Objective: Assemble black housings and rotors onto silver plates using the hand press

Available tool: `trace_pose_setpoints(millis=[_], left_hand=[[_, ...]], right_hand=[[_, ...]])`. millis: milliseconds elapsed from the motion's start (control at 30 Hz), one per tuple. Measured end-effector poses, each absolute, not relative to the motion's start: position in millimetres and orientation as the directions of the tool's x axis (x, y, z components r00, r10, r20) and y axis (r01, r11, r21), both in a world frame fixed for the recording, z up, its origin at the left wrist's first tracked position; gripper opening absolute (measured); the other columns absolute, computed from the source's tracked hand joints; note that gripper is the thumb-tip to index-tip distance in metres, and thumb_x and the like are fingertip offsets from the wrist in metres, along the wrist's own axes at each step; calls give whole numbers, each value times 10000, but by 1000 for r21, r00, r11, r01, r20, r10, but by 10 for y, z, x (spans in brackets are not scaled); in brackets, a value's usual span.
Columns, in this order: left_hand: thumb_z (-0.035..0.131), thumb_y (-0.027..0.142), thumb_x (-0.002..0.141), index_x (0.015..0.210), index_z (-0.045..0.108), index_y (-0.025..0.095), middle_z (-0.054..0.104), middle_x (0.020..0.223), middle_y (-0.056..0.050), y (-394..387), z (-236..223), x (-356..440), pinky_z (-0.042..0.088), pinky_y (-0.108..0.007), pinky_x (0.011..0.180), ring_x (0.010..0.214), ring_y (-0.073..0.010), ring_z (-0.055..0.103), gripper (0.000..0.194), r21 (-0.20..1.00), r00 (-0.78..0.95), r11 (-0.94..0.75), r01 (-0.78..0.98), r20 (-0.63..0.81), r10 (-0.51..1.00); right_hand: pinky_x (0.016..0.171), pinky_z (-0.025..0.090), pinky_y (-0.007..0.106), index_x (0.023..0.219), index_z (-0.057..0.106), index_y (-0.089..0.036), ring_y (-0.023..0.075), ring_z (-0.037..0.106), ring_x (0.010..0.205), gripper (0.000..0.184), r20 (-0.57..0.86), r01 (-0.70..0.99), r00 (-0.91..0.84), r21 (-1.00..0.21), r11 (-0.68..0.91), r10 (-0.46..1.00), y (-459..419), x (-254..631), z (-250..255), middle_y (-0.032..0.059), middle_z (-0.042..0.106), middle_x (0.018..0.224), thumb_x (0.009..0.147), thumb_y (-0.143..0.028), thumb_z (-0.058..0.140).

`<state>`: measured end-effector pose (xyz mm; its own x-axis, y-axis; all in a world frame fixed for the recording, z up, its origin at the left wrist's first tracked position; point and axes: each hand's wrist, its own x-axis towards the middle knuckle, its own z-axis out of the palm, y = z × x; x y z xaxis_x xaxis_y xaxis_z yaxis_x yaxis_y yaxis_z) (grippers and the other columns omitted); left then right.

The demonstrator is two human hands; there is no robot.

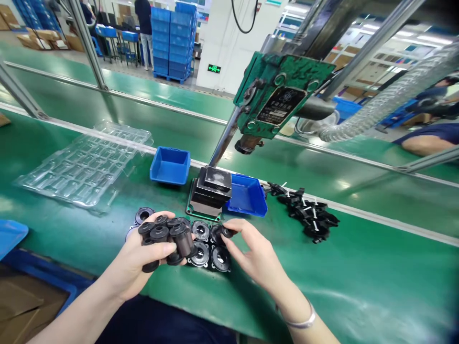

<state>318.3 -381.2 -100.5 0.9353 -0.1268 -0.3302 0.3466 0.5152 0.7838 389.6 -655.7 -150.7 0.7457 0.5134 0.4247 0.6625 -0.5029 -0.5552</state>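
Note:
My left hand (143, 253) is wrapped round a bunch of several black flanged spools (179, 236), shaped like small bobbins, held over the bench. Between the thumb and fingers of my right hand (251, 248) is one more black spool (226, 232), at the back right of a group of round black housings (200, 255). These housings have shiny, ring-shaped openings and stand close together on the green bench. Whether the spool touches the housing under it, I cannot tell. Another round housing (144, 215) shows just behind my left hand, partly covered by it.
A green press head (283, 95) hangs above its metal base block (211, 191). Blue bins (170, 166) stand on both sides of the base. Black parts with white pins (308, 215) lie heaped at right; clear plastic trays (86, 162) lie at left. A metal rail (340, 210) runs behind.

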Motion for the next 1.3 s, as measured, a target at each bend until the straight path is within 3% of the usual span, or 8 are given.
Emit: trace_pose_setpoints(millis=[100, 233, 400, 633, 867, 1000, 1133, 1300], left_hand=[[832, 255, 749, 1262, 502, 235, 715, 1152, -109, -3845, -1021, 3185, 609, -406, 787, 968, -285, 726, 610, 824, 944, 464, 327, -313, -110], [801, 133, 663, 1222, 508, 241, 689, 1125, -51, -3974, -1066, 3184, 565, -358, 886, 998, -239, 696, 640, 978, 982, 100, 182, -186, 28], [731, 85, 656, 1204, 505, 260, 641, 1132, -19, -4100, -1122, 3140, 548, -334, 905, 1025, -219, 664, 618, 979, 997, -200, 47, -34, 69], [810, 176, 639, 1160, 546, 221, 655, 1092, -43, -4033, -1072, 3153, 556, -358, 854, 966, -227, 664, 585, 949, 979, 243, 199, -202, -15], [862, 207, 710, 1208, 574, 217, 695, 1113, -90, -4013, -1109, 3134, 597, -421, 831, 972, -265, 689, 576, 798, 958, 531, 286, -249, -142], [866, 200, 730, 1235, 603, 237, 700, 1176, -100, -3949, -1112, 3120, 599, -414, 852, 1044, -298, 698, 571, 790, 959, 547, 278, -256, -118], [854, 186, 741, 1224, 631, 233, 717, 1158, -96, -3890, -1088, 3116, 599, -391, 857, 1014, -283, 708, 534, 792, 962, 550, 267, -252, -103], [842, 193, 769, 1253, 604, 239, 737, 1088, -90, -3899, -1079, 3137, 613, -381, 832, 907, -244, 725, 541, 775, 954, 557, 299, -261, -148]], right_hand=[[1051, 494, 435, 1267, 587, -225, 247, 573, 1213, 295, 437, 731, 681, -460, -504, 588, -6526, 3881, -1296, 110, 614, 1264, 980, -238, 652], [995, 534, 318, 1430, 509, -242, 191, 591, 1161, 465, 404, 701, 670, -621, -351, 623, -6320, 3775, -1039, 101, 583, 1264, 989, -285, 653], [903, 547, 240, 1296, 622, -229, 144, 626, 1051, 322, 466, 726, 595, -660, -190, 655, -6011, 3673, -1057, 69, 618, 1120, 980, -259, 675], [772, 593, 212, 1085, 714, -287, 107, 693, 875, 112, 284, 231, 896, -954, 190, 340, -5935, 3627, -1234, 12, 697, 1051, 990, -255, 663], [678, 610, 193, 971, 727, -182, 87, 662, 707, 210, -183, -272, 957, -840, 470, 226, -5899, 3690, -1231, 59, 743, 1018, 879, -357, 795], [673, 617, 210, 1002, 717, -174, 95, 660, 713, 243, -166, -228, 968, -891, 393, 185, -6063, 3744, -1257, 80, 740, 1039, 895, -385, 769], [747, 631, 277, 1059, 676, -204, 148, 707, 849, 162, 146, 145, 980, -989, 16, 138, -6360, 3690, -1296, 84, 716, 1086, 965, -335, 684], [924, 595, 311, 1130, 629, -228, 176, 685, 1082, 161, 383, 552, 823, -710, -437, 419, -6626, 3546, -1415, 70, 701, 1106, 975, -187, 650]])
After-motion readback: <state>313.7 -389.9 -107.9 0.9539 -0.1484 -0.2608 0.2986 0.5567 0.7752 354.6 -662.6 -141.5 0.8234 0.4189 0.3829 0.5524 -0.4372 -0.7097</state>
